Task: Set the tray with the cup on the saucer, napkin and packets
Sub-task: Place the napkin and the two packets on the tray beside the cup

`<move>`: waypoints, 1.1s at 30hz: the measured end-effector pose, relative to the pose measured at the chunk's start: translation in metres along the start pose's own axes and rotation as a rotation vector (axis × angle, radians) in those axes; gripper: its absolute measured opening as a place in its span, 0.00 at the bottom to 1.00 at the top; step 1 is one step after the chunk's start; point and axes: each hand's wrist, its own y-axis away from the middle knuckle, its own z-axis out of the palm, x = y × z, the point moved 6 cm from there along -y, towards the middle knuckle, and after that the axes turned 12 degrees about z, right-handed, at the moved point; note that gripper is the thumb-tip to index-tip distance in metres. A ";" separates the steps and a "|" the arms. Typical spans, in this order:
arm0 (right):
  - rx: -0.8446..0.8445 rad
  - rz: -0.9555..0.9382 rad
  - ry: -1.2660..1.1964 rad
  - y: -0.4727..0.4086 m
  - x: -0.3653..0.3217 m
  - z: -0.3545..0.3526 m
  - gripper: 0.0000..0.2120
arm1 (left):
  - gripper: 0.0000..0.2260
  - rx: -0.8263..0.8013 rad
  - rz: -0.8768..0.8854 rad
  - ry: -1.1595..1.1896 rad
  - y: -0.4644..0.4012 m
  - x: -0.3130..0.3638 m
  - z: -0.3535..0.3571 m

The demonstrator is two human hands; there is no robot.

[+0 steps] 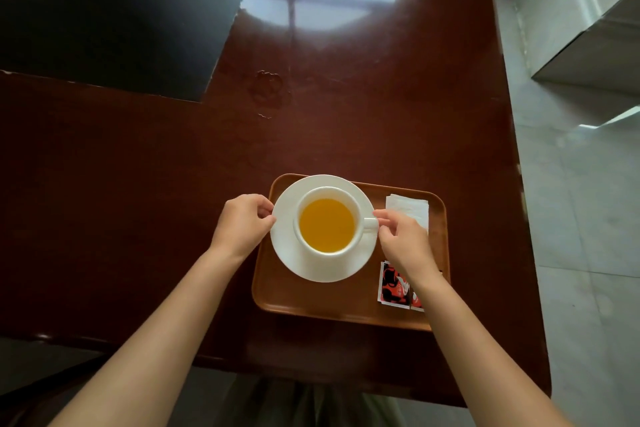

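A brown tray [311, 305] lies near the table's front edge. Over its left half is a white saucer [298, 263] bearing a white cup [353, 204] full of orange-yellow liquid. My left hand [242, 224] pinches the saucer's left rim. My right hand [403, 243] grips the saucer's right rim beside the cup's handle. I cannot tell whether the saucer rests on the tray or hovers just above it. A folded white napkin [408, 206] lies in the tray's far right corner. Red, black and white packets [393, 284] lie at the tray's near right, partly hidden under my right forearm.
The tray sits on a glossy dark red-brown table [346, 107] with a damp ring mark [268, 88] at its middle. A black panel [114, 14] covers the far left. A grey box [585, 17] stands on the pale floor to the right.
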 end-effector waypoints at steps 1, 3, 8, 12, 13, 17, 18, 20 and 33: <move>0.012 -0.018 0.015 0.002 -0.001 0.002 0.13 | 0.04 0.001 0.008 -0.002 0.000 0.000 0.000; 0.039 -0.038 0.051 0.005 -0.003 0.004 0.14 | 0.04 0.007 0.024 -0.007 0.001 0.002 0.001; 0.039 -0.030 0.077 0.010 -0.002 0.007 0.16 | 0.04 0.025 0.041 0.000 0.005 0.003 0.003; 0.025 -0.044 0.068 0.015 0.000 0.008 0.14 | 0.05 0.020 0.052 -0.001 0.009 0.001 0.002; 0.019 -0.047 0.065 0.018 0.001 0.009 0.14 | 0.05 0.021 0.053 0.003 0.011 0.001 0.001; 0.008 -0.064 0.066 0.027 0.002 0.009 0.13 | 0.05 0.020 0.062 0.005 0.018 0.000 0.000; 0.005 -0.069 0.066 0.028 0.002 0.009 0.13 | 0.05 0.019 0.064 0.002 0.019 0.000 0.000; -0.003 -0.073 0.070 0.030 0.002 0.009 0.12 | 0.05 0.018 0.068 -0.003 0.020 0.000 0.000; -0.007 -0.087 0.043 0.034 0.007 0.008 0.12 | 0.05 0.033 0.065 -0.011 0.022 0.002 -0.001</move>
